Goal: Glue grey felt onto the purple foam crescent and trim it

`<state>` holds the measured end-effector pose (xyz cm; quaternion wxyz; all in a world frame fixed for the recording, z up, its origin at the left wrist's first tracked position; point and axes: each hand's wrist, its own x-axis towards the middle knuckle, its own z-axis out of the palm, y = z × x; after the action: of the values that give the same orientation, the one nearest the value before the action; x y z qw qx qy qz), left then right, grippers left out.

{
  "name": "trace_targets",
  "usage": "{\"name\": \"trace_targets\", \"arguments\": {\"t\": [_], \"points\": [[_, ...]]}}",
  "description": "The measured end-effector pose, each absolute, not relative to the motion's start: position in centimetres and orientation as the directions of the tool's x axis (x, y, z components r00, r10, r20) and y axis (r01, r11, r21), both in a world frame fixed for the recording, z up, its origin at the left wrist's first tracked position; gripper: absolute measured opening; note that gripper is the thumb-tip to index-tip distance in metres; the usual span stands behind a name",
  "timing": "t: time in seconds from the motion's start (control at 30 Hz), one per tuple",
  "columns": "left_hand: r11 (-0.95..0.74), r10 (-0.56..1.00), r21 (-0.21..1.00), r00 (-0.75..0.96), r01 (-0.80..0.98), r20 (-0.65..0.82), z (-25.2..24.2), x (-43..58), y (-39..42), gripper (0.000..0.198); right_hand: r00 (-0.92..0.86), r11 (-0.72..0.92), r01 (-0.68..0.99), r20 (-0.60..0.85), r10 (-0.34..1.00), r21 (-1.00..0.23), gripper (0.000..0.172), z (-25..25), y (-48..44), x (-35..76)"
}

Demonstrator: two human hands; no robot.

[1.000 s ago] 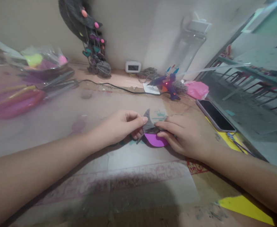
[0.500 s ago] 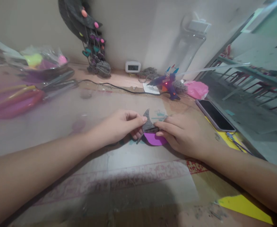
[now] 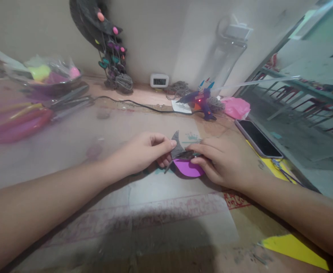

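Between my hands is a small grey, pointed, curved piece (image 3: 177, 146) that looks wrapped in yarn. A purple rounded piece (image 3: 188, 168) of paper or foam lies directly below it, touching its lower edge. My left hand (image 3: 156, 149) pinches the grey piece from the left, thumb on its face and fingers behind. My right hand (image 3: 216, 157) is closed at its right end, with thumb and index finger at the edge where grey and purple meet. The right fingertips partly hide that edge, so I cannot tell how the two pieces join.
Behind the hands lies a blue glue gun (image 3: 202, 100) with a lit red light and black cord. A phone (image 3: 259, 138) rests at the right edge above yellow sheet (image 3: 294, 248). Scissors (image 3: 18, 121), a bowl (image 3: 44, 77), a small clock (image 3: 159, 80) and a grey hanging ornament (image 3: 113, 49) stand farther back.
My right thumb and fingertips have shifted slightly right along the edge, uncovering more of the dark strip and the purple piece. The left hand keeps its pinch.
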<state>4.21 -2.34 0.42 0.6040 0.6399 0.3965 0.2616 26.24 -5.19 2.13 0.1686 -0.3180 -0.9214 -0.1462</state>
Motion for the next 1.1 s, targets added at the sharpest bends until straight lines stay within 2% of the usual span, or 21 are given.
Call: {"name": "trace_targets", "arguments": {"t": [0.1, 0.4, 0.93, 1.1], "points": [[0.046, 0.829, 0.983, 0.543, 0.176, -0.136, 0.38, 4.25, -2.32, 0.03, -0.727, 0.745, 0.651, 0.403, 0.556, 0.147, 0.026, 2.12, -5.26, 26.3], [-0.034, 0.829, 0.972, 0.551, 0.231, -0.102, -0.11, 3.94, -2.23, 0.035, -0.756, 0.741, 0.638, 0.358, 0.549, 0.21, 0.024, 2.65, -5.5, 25.62], [-0.072, 0.824, 0.965, 0.561, 0.253, -0.085, -0.25, 3.88, -2.21, 0.036, -0.794, 0.73, 0.594, 0.395, 0.463, 0.338, 0.033, 1.89, -5.38, 25.49], [-0.059, 0.824, 0.96, 0.556, 0.273, -0.107, -0.05, 3.87, -2.33, 0.036, -0.793, 0.75, 0.586, 0.407, 0.453, 0.307, 0.029, 1.96, -5.34, 25.67]]}}
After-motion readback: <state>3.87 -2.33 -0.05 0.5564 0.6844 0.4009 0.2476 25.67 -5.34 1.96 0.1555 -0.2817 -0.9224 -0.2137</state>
